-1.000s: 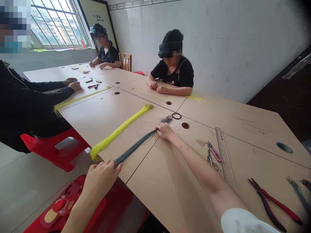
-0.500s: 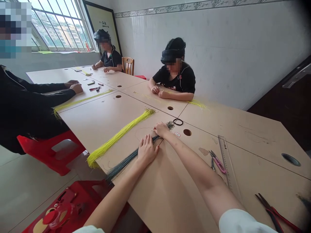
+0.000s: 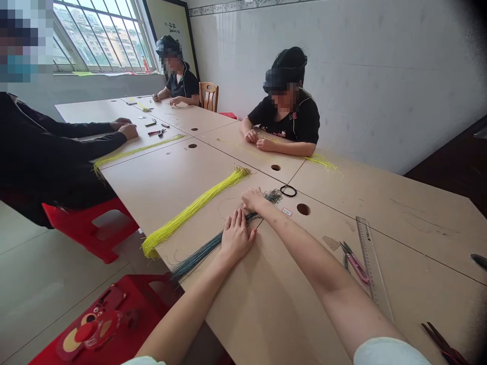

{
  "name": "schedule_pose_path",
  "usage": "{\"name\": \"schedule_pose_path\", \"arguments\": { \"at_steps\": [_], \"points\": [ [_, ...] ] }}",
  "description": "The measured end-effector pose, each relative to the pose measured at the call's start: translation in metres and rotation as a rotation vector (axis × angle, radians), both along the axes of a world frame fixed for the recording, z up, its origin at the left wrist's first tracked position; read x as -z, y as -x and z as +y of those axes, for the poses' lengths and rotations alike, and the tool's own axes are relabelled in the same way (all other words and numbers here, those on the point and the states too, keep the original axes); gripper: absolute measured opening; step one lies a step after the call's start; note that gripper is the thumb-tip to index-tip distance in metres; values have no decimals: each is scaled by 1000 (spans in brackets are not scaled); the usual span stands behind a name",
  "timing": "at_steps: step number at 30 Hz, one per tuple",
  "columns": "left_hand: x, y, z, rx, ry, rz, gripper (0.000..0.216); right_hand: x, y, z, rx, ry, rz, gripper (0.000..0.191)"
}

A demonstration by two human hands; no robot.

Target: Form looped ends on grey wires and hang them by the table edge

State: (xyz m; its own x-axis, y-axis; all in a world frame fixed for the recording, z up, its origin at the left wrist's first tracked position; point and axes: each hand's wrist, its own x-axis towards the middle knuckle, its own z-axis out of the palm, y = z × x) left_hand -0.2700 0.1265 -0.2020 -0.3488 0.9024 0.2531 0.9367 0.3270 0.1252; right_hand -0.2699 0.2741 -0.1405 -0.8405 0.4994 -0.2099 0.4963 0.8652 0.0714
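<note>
A bundle of dark blue-grey wires (image 3: 205, 249) lies slantwise across the middle of the frame on the tan surface (image 3: 274, 304). The left hand (image 3: 236, 236) presses flat on it, fingers spread. The right hand (image 3: 253, 199) pinches the strands near the bundle's far end. Just left runs a yellow wire bundle (image 3: 198, 205). Lower right lie pink snips (image 3: 355, 262) and a ruler (image 3: 373, 263).
</note>
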Motion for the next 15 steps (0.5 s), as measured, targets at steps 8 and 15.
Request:
{"name": "schedule_pose_path", "arguments": {
  "at_steps": [8,15],
  "points": [
    [2,0,0,-4,12,-6,52,-8,-12,19,13,68,-19,27],
    [2,0,0,-5,17,-8,52,-1,4,1,32,110,6,30]
  ]
}}
